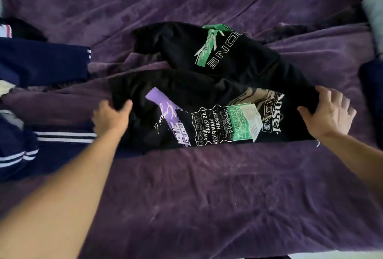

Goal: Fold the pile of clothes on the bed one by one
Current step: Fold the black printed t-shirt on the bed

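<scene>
left hand (110,116): grasping the hem of the black printed fabric trousers (207,97)
right hand (329,111): grasping their waist end
bed: purple velvety bedspread (207,192)

Dim, soft light with faint shadows; wide-angle bending at the edges, and the near forearms look slightly blurred.

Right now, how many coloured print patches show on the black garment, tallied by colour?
Green patches: 2
Purple patch: 1
Tan patch: 1
Total: 4, all on the black garment.
</scene>
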### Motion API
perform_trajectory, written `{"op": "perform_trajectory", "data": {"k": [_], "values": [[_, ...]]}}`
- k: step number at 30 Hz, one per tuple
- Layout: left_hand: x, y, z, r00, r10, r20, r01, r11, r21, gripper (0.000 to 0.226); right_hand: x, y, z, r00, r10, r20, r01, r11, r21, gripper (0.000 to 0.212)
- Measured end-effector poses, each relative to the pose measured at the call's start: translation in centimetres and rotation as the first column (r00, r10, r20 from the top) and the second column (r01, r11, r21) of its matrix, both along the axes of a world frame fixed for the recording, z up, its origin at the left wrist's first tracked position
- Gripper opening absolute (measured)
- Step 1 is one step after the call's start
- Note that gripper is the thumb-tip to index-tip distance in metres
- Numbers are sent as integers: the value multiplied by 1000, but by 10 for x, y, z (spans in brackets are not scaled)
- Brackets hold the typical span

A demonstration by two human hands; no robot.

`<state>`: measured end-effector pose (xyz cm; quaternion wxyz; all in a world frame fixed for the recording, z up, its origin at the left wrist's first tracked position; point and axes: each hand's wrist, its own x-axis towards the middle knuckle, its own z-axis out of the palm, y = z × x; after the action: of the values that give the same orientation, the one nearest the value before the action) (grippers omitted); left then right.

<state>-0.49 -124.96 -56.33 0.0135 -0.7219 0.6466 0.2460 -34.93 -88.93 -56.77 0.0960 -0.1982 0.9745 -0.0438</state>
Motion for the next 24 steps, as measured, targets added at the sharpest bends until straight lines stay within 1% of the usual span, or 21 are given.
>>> {"op": "perform_trajectory", "data": {"k": [2, 3, 4, 5, 6, 7, 8, 9, 11, 12, 14, 16, 17, 19, 20, 22, 24], "values": [[21, 40, -22, 993, 113, -31, -110, 991, 82, 80, 24, 9, -5, 966, 226, -121, -239, 966, -101, 56], [27, 56, -31, 991, 124, -48, -120, 990, 81, 77, 37, 10, -9, 929, 346, -131, -360, 926, -114, 56], [29, 66, -39, 991, 116, -69, -113, 992, 55, 71, 51, 11, -16, 886, 455, -83, -462, 882, -90, 59], [28, 72, -44, 990, 101, -98, -100, 995, 20, 64, 63, 11, -25, 846, 532, 11, -532, 846, -21, 65], [26, 74, -46, 987, 86, -133, -89, 996, -15, 57, 73, 12, -33, 826, 552, 113, -561, 825, 72, 72], [23, 72, -45, 983, 67, -169, -76, 996, -47, 50, 76, 13, -39, 832, 527, 174, -551, 822, 143, 74], [23, 68, -42, 979, 41, -198, -58, 995, -81, 46, 74, 14, -44, 854, 493, 165, -516, 842, 156, 71], [23, 62, -36, 978, 13, -208, -39, 992, -120, 45, 68, 15, -45, 875, 470, 114, -483, 866, 130, 61], [31, 48, -20, 980, -29, -196, -7, 983, -184, 45, 55, 13, -39, 910, 414, -7, -414, 910, 30, 41], [37, 43, -12, 983, -44, -180, 9, 982, -190, 46, 50, 12, -32, 924, 378, -54, -381, 924, -38, 37], [48, 39, -2, 989, -61, -132, 41, 989, -145, 48, 47, 12, -16, 930, 342, -136, -362, 915, -177, 41], [57, 46, 1, 996, -75, -39, 74, 996, -44, 50, 54, 23, 2, 922, 338, -187, -377, 894, -242, 44], [62, 53, -1, 995, -91, 27, 91, 996, 26, 49, 58, 35, 9, 913, 356, -197, -396, 889, -230, 44], [73, 75, -5, 979, -133, 153, 107, 981, 164, 50, 72, 64, 14, 888, 426, -176, -452, 880, -150, 45], [79, 87, -9, 969, -148, 198, 107, 973, 206, 52, 80, 79, 13, 872, 464, -158, -483, 868, -116, 46], [92, 110, -17, 951, -159, 264, 99, 969, 228, 50, 95, 105, 5, 841, 531, -107, -540, 838, -80, 46], [101, 127, -21, 936, -166, 311, 101, 972, 214, 48, 107, 119, -4, 820, 572, -18, -572, 820, -15, 39]]}}
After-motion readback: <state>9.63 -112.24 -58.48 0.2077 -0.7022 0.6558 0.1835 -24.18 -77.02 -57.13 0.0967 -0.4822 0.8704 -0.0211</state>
